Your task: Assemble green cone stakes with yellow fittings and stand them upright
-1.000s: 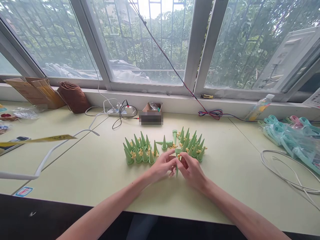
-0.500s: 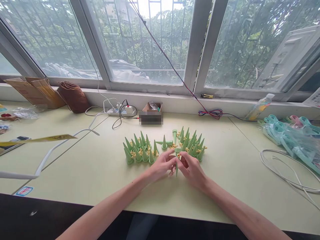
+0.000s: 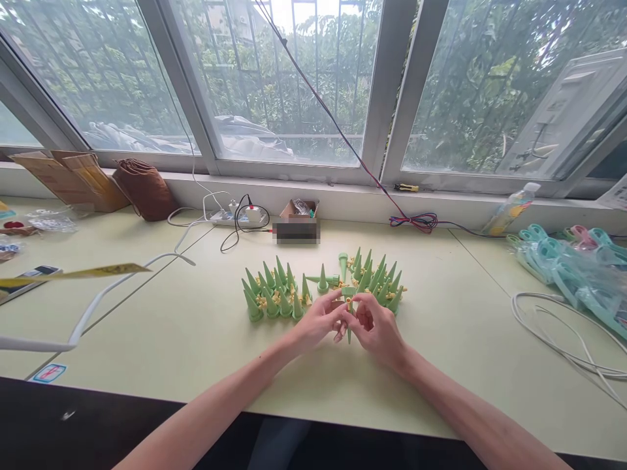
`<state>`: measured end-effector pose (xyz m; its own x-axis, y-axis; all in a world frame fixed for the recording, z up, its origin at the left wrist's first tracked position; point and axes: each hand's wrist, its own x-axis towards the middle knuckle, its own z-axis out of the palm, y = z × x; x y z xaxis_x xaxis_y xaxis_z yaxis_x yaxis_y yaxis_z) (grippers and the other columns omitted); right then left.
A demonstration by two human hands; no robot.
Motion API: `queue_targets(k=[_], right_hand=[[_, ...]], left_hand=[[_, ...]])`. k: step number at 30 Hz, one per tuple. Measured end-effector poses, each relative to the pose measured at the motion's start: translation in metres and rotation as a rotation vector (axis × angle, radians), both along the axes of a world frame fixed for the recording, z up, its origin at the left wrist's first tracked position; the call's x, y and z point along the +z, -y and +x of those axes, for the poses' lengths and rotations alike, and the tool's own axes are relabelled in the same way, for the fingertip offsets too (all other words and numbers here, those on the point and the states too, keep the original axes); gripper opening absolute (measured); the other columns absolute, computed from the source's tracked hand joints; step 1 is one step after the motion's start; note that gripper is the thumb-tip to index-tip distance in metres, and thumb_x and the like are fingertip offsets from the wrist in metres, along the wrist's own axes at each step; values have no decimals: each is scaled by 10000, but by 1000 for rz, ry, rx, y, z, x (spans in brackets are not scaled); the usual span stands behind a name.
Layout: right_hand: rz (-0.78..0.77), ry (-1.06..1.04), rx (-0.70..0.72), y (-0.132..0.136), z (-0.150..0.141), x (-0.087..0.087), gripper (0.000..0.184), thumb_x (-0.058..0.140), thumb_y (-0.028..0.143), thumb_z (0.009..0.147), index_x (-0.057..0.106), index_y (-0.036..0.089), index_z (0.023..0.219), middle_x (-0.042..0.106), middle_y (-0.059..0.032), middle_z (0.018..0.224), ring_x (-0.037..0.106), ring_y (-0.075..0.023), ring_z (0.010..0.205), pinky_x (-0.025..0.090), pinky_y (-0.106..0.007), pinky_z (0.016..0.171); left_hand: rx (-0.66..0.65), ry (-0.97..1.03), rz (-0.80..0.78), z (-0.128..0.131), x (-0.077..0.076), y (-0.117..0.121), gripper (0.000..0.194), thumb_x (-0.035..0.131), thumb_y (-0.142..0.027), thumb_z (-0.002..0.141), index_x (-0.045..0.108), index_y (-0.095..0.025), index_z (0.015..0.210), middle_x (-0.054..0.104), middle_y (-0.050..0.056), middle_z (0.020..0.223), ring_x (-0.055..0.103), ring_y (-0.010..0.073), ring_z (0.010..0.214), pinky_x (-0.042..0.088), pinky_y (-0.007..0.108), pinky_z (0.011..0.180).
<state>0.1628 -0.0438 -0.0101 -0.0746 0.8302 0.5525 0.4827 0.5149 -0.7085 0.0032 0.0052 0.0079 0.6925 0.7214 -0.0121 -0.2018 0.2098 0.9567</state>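
Observation:
Both my hands meet over the pale green table (image 3: 161, 339), pinching one green cone spike (image 3: 349, 331) that points down toward me, with a small yellow piece at its top. My left hand (image 3: 321, 321) grips it from the left and my right hand (image 3: 376, 326) from the right. Just behind my left hand stands a cluster of upright green cones (image 3: 274, 294) with yellow parts. A second cluster of cones (image 3: 375, 281) stands behind my right hand.
A white cable (image 3: 98, 300) loops across the left of the table. A power strip (image 3: 235, 219) and a small open box (image 3: 298, 222) sit by the window sill. Bagged teal plastic items (image 3: 573, 274) and white cord (image 3: 563, 339) lie at right. A brown pouch (image 3: 144, 189) rests back left.
My hands have lifted slightly and the held cone now hangs a little higher. The yellow piece at its top shows more clearly between my fingertips.

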Motion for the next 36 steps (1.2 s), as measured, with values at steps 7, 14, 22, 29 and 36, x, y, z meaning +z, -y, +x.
queue_targets(k=[7,14,22,29,36], right_hand=[[38,-3,23,-3,3,-2,262,509,320,959,579,219,1190,489,49,608,412,-96,474,391,-216,465],[64,11,7,-4,6,0,224,509,328,964,651,222,1101,553,17,626,428,-110,478,407,-240,478],[75,2,9,-5,6,-1,190,524,320,958,655,212,1045,508,37,589,401,-106,471,404,-236,494],[101,-2,-2,-5,6,0,189,536,327,955,660,196,1012,542,34,592,417,-99,471,416,-226,506],[134,4,4,-6,7,-3,179,544,304,953,663,185,1012,546,36,587,404,-88,465,401,-207,495]], left_hand=[[-5,-28,18,1,6,2,422,651,-473,848,530,-137,1074,521,-34,671,511,63,465,410,184,417],[-3,-14,-1,0,7,3,442,659,-504,827,542,-133,1037,566,-1,748,527,65,473,402,202,423],[2,-14,-15,0,6,4,505,665,-497,828,503,-133,1139,546,-17,726,551,80,480,409,199,401],[-16,-26,0,0,5,4,438,634,-483,858,491,-140,1089,550,-8,759,555,74,489,429,182,379],[-34,-22,24,-1,3,4,350,600,-440,896,498,-151,1064,538,-27,740,566,72,502,444,169,380]])
